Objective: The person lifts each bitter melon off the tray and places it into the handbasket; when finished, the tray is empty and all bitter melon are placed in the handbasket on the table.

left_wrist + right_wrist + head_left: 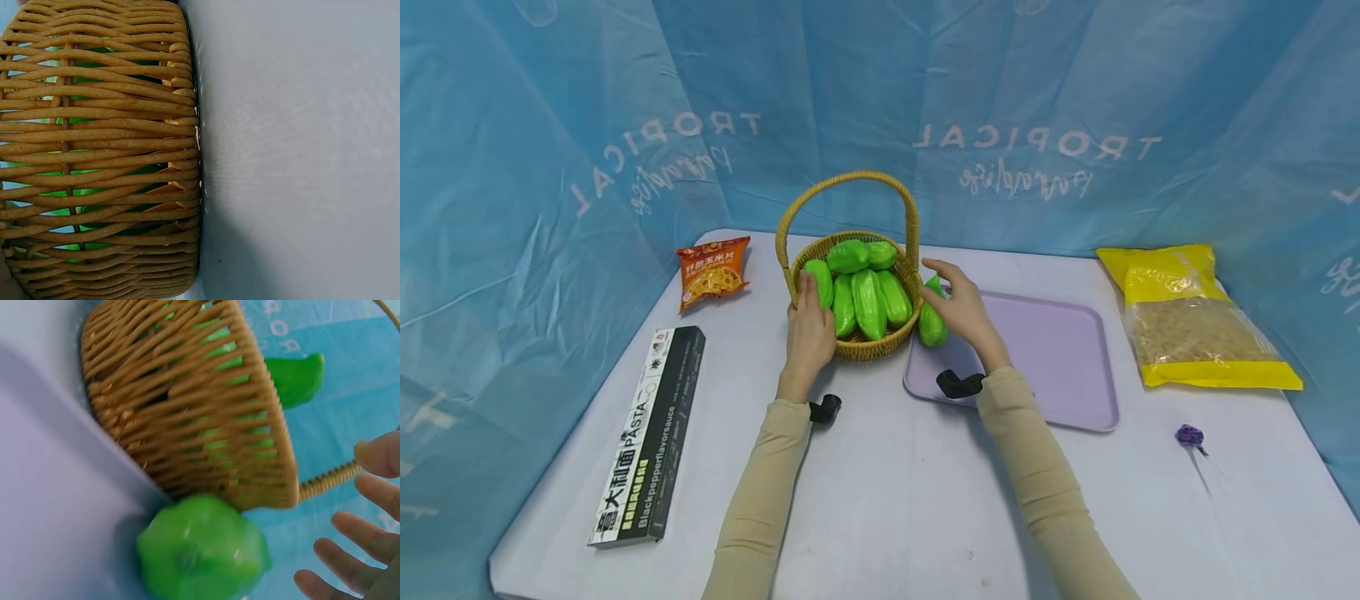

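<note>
A round wicker basket (867, 351) with a tall arched handle stands at the back middle of the table, full of shiny green, ridged, pepper-like vegetables (869, 304). At its left rim, my left hand (811, 333) lies with fingers extended forward, touching the basket; its fingertips are partly hard to make out. Another such green vegetable (933, 323) lies outside, between the basket and the left edge of a lilac tray (1052, 354). Over it hovers my right hand (964, 310), thumb and fingers spread apart, holding nothing. The right wrist view shows those fingers (359, 528) apart from the basket.
An orange snack bag (712, 273) is at the back left, with a long pasta box (651, 433) in front of it. To the right lie a yellow bag of pasta (1206, 325) and a small purple flower (1190, 436). A blue printed curtain (865, 100) hangs behind.
</note>
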Motion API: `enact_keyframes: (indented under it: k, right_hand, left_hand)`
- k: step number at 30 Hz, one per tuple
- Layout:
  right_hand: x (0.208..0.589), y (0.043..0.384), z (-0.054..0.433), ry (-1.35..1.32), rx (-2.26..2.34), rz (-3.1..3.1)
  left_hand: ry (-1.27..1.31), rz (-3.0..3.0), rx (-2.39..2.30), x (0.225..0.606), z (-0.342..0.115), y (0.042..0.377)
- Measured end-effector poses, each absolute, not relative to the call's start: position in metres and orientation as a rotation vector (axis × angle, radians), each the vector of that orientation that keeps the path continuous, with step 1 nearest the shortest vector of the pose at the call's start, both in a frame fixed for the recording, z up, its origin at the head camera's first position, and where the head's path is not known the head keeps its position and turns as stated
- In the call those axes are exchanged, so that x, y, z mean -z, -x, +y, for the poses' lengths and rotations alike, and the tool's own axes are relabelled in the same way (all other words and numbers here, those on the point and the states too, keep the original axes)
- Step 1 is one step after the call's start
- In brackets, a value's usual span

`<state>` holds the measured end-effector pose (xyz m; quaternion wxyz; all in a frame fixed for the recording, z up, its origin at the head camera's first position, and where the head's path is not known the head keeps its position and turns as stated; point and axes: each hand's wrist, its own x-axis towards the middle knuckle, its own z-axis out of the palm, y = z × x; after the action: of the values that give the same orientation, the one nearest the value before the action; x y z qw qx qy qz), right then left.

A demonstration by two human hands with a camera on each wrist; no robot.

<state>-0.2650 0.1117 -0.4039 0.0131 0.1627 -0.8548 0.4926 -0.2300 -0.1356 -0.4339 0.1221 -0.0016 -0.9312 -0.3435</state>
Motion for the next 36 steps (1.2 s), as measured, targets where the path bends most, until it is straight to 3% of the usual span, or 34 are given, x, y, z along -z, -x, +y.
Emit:
enact_keyframes:
  k: [18,36]
  right_hand:
    - [0.434,0.254,0.132,-0.401,-1.543,-2.761]
    - [0.444,0.259,0.124,-0.469,-1.426,-2.846]
  left_hand:
    - [-0.011,-2.718,1.023,0.436,-0.136,0.230]
    - [-0.037,-2.732,1.033,0.434,-0.136,0.230]
